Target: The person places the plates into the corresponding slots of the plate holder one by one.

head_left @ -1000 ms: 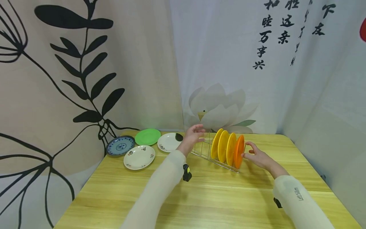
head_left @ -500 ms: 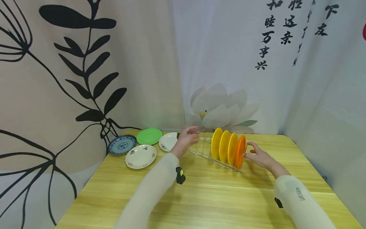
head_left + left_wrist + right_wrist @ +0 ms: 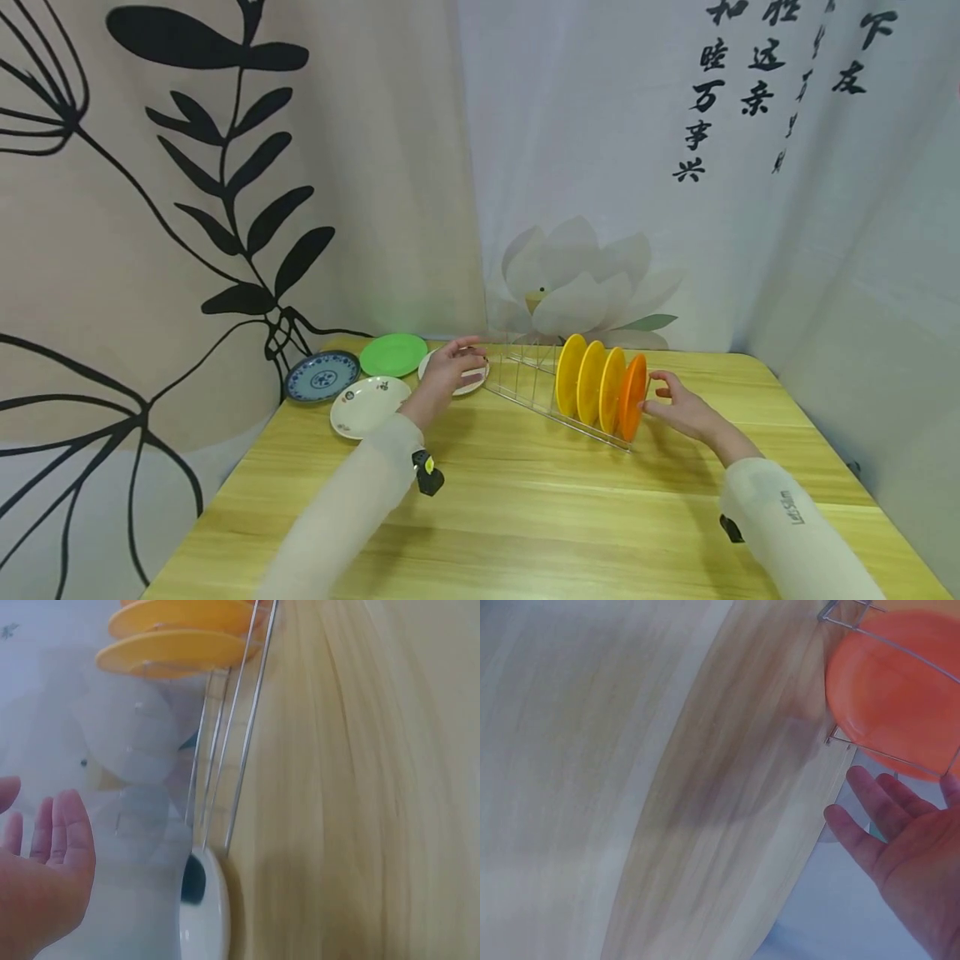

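My left hand (image 3: 448, 372) is over the white plate with a dark patch (image 3: 202, 900), partly covering it in the head view. Its fingers are loosely extended and hold nothing. My right hand (image 3: 678, 411) is at the right end of the wire dish rack (image 3: 530, 407), with a fingertip at the end wire in the right wrist view (image 3: 922, 847). Its fingers are spread and relaxed; the thumb is beside the orange plate (image 3: 632, 398). Three yellow plates (image 3: 570, 377) stand upright in the rack, left of the orange one.
Left of the rack, a green plate (image 3: 393, 354), a blue patterned plate (image 3: 322, 377) and a white floral plate (image 3: 363, 407) lie on the wooden table (image 3: 525, 517). Printed curtains (image 3: 390, 167) hang behind the table and along its right side.
My left hand has moved left, away from the rack's left part and over the white plate. The right hand stays at the rack's right end. The head view has shifted slightly.
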`<state>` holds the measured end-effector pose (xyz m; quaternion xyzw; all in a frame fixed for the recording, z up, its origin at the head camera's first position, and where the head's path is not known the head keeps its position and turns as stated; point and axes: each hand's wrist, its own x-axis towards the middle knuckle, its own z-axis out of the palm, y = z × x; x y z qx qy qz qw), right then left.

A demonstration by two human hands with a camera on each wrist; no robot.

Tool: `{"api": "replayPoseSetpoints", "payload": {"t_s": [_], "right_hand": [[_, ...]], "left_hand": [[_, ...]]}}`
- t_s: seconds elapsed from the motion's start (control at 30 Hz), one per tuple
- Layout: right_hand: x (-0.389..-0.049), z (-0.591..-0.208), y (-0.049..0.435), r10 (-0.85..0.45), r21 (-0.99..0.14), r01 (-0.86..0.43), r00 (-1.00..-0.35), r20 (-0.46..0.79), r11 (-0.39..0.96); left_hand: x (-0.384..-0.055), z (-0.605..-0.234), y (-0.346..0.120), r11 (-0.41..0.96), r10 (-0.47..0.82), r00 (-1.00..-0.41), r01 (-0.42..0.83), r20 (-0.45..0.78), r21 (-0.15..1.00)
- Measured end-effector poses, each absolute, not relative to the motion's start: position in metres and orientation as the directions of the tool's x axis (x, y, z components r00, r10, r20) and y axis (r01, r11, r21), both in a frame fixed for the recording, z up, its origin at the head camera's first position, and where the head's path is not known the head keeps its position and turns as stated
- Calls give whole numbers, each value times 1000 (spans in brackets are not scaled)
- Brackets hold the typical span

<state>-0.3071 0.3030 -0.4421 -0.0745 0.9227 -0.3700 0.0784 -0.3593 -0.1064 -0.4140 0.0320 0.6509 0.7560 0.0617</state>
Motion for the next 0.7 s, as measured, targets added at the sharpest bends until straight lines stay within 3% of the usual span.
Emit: {"api": "replayPoseSetpoints", "payload": {"t_s": [0.7], "right_hand": [[-309, -440, 303, -184, -667, -75, -978, -94, 741]], "left_hand": [[-338, -423, -233, -73, -33, -998, -46, -48, 996]]}}
